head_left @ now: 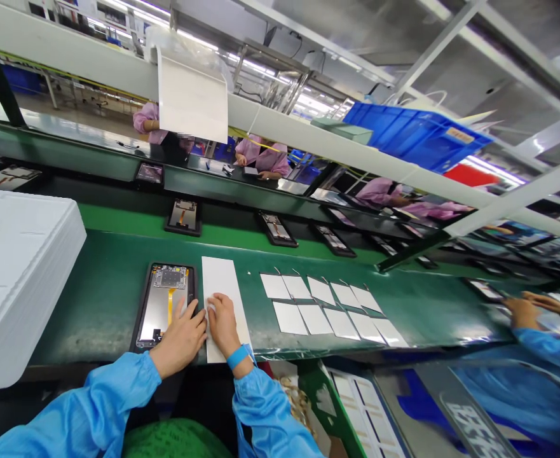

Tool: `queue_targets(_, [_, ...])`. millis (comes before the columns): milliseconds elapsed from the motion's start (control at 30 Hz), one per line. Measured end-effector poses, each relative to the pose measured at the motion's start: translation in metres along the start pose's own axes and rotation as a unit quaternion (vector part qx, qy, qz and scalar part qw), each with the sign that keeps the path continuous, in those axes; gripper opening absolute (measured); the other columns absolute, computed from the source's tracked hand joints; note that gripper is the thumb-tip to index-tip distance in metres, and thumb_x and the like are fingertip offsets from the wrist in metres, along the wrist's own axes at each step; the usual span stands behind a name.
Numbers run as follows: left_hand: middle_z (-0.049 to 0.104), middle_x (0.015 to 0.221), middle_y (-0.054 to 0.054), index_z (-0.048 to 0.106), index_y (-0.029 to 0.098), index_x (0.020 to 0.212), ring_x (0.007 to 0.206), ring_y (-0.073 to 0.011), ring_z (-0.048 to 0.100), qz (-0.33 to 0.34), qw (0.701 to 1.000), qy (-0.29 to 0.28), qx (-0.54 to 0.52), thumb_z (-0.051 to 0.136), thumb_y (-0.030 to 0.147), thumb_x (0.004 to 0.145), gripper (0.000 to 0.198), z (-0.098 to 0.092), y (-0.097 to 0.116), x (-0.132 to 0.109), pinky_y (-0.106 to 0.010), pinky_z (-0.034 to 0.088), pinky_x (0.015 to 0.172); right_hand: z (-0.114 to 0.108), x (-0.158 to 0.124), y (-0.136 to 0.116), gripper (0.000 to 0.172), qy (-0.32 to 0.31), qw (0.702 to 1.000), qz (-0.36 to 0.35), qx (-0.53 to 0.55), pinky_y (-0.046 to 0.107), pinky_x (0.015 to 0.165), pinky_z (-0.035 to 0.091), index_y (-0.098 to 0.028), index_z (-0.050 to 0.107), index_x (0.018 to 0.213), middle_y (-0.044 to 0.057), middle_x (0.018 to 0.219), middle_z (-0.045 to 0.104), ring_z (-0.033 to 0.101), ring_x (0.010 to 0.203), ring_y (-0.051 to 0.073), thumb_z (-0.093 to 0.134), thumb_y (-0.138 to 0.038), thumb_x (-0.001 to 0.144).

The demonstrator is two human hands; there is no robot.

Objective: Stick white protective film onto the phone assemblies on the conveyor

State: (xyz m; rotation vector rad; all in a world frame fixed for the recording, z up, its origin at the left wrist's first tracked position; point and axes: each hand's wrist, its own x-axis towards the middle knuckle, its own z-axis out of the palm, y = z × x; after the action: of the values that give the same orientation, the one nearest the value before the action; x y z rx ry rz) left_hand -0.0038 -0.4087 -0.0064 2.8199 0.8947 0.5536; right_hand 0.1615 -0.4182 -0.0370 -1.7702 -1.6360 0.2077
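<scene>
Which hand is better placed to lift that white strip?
Right, probably: the right hand rests on the white strip, while the left hand lies across the phone housing beside it.

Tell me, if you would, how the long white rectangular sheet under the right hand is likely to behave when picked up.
The long white rectangular sheet looks thin and light, so it will probably flex rather than stay stiff. Lying flat on the green conveyor belt under the right hand, it may slide when pushed. Its thin edges could also be hard to pinch up.

Sleeves and wristband are bright blue — the belt deep green, the crate blue, the strip plain white.
</scene>
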Motion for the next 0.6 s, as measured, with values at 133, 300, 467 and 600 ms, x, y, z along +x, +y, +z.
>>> queue_targets(133, [0.065,0.125,-0.008,0.066,0.018,0.116,0.135,-0.0348,0.043,-0.008,1.000,-0.003,0.001,0.046,0.029,0.097,0.029,-0.001,0.002,0.000,-0.064,0.018,0.116,-0.004,0.002,-0.003,0.016,-0.004,0.999,0.011,0.032,0.040,0.090,0.049,-0.020,0.064,0.090,0.009,0.099,0.064,0.059,0.099,0.025,0.052,-0.011,0.084])
queue_targets(300, [0.065,0.121,-0.010,0.066,0.015,0.114,0.134,-0.0356,0.043,-0.012,1.000,0.006,0.020,0.042,0.027,0.098,0.031,0.003,0.004,0.001,-0.063,0.019,0.117,-0.019,0.013,0.003,0.011,-0.040,0.986,0.089,0.137,0.037,0.078,0.052,-0.023,0.062,0.087,0.005,0.087,0.071,0.066,0.080,0.022,0.054,-0.030,0.089])
queue_targets(467, [0.061,0.125,-0.014,0.065,0.014,0.112,0.135,-0.0341,0.042,-0.025,0.999,0.023,0.003,0.050,0.029,0.095,0.027,-0.006,0.008,-0.001,-0.061,0.020,0.118,-0.037,0.034,-0.016,0.023,-0.035,0.946,0.136,0.292,0.038,0.085,0.053,-0.021,0.064,0.087,0.008,0.096,0.075,0.069,0.086,0.022,0.065,-0.044,0.083])
queue_targets(600, [0.055,0.135,-0.014,0.059,0.017,0.125,0.138,-0.0295,0.040,-0.021,0.997,0.068,-0.027,0.050,0.025,0.094,0.033,-0.032,0.001,-0.022,-0.058,0.020,0.119,-0.021,0.054,-0.052,0.018,-0.071,0.943,0.084,0.315,0.036,0.090,0.051,-0.021,0.065,0.084,0.009,0.109,0.073,0.067,0.101,0.022,0.065,-0.039,0.083])
